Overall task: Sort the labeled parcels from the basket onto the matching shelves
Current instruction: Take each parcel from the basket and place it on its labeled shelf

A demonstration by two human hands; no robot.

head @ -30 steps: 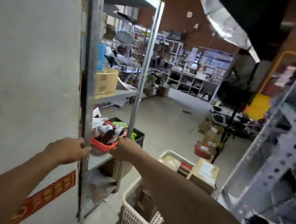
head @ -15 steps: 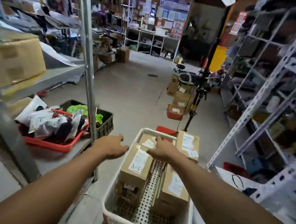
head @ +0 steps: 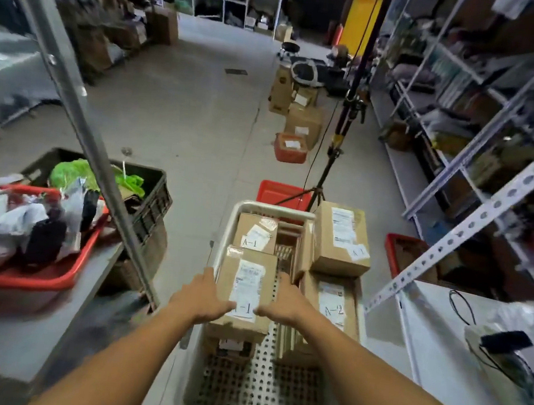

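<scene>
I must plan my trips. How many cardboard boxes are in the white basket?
4 clearly: one between both hands, one behind it, one top right, one below that. More may be hidden underneath.

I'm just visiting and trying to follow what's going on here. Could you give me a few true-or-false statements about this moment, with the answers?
1. Both hands hold one cardboard parcel. True: left hand and right hand grip its sides.
2. That parcel's label reads B-3. False: it ends in "-1".
3. The parcels sit in a white basket. True.
4. The red tray of bagged items lies on the floor. False: it rests on a shelf on the left.
</scene>
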